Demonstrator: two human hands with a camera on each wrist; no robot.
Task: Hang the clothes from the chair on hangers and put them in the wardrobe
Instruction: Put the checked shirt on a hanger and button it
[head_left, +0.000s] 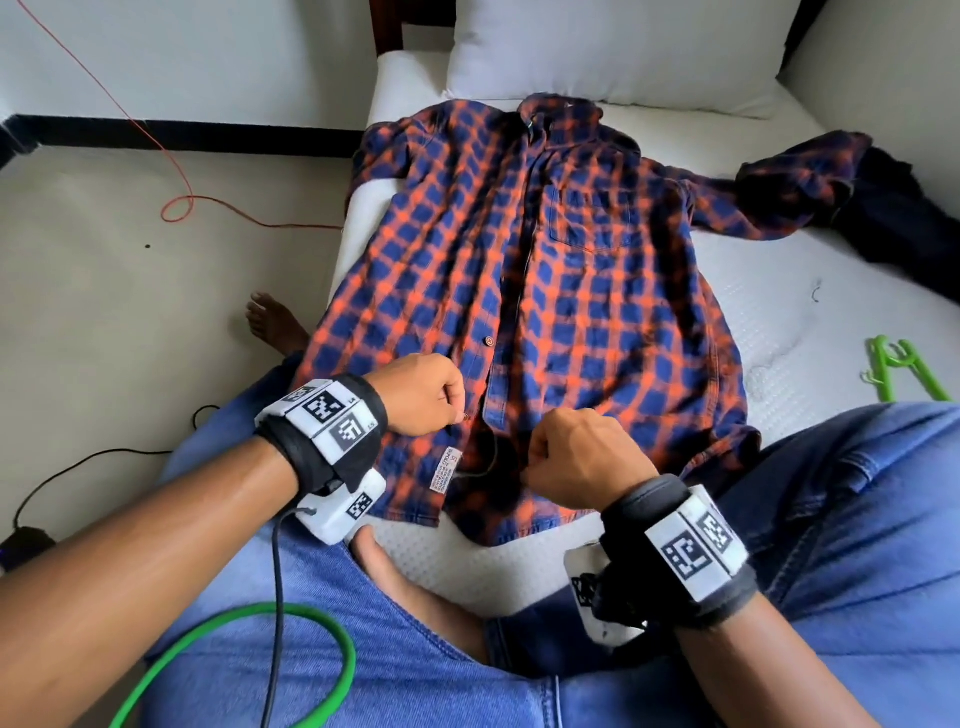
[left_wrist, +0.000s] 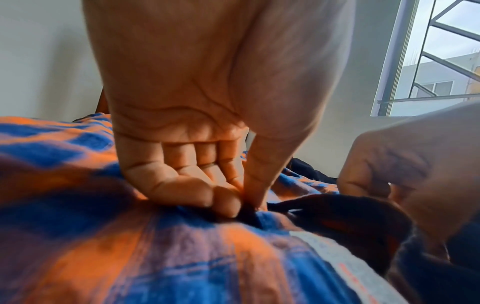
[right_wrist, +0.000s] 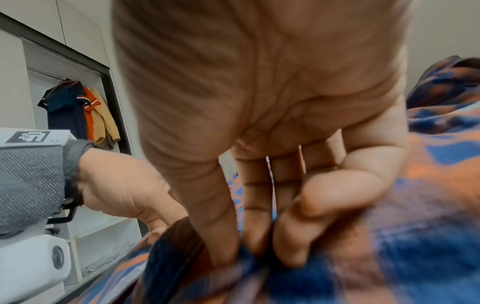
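An orange and blue checked shirt (head_left: 524, 291) lies spread face up on the white mattress (head_left: 753, 312), collar toward the pillow. My left hand (head_left: 431, 397) pinches the left front edge of the shirt (left_wrist: 182, 257) near the hem, thumb against curled fingers (left_wrist: 223, 199). My right hand (head_left: 576, 457) pinches the right front edge of the shirt (right_wrist: 389, 246) close by, with the fingertips (right_wrist: 291, 257) pressed into the cloth. A green hanger (head_left: 904, 371) lies on the mattress at the right. In the right wrist view the open wardrobe (right_wrist: 109, 86) shows several clothes (right_wrist: 78, 111) hanging inside.
A white pillow (head_left: 613, 47) sits at the bed's head. A dark garment (head_left: 904, 218) lies at the right beside the shirt's sleeve. A green hoop (head_left: 239, 660) rests on my lap. A red cable (head_left: 176, 208) and black cables (head_left: 78, 467) run over the floor at left.
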